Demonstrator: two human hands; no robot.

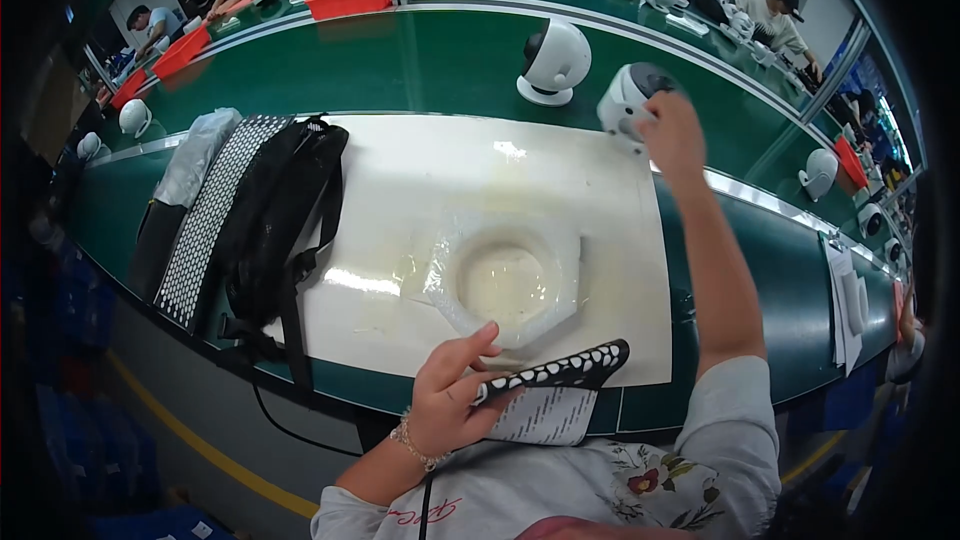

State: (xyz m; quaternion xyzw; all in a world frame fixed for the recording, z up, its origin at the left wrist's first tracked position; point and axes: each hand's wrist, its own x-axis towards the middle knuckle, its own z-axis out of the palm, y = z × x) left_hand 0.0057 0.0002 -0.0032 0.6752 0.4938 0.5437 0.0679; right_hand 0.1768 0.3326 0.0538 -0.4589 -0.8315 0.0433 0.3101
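Near the front edge of the bench, my left hand (452, 395) grips a thin black panel with white spots (560, 368). Below that panel shows a white sheet with rows of small print (545, 414). My right arm stretches to the far right, where my right hand (674, 135) has its fingers closed on the side of a rounded white device with a black face (622, 105); this device is tilted, and motion blurs the hand. Beyond the left hand sits a white ring-shaped holder (440, 275) wrapped in clear film, with a round hollow in its middle.
A white board (385, 205) covers the bench. At left lie a black strapped bag (275, 210), a white-spotted sheet (200, 240) and clear plastic bags (200, 155). Another white device (555, 60) stands on the green belt (430, 60). Papers (846, 305) lie right; people work beyond.
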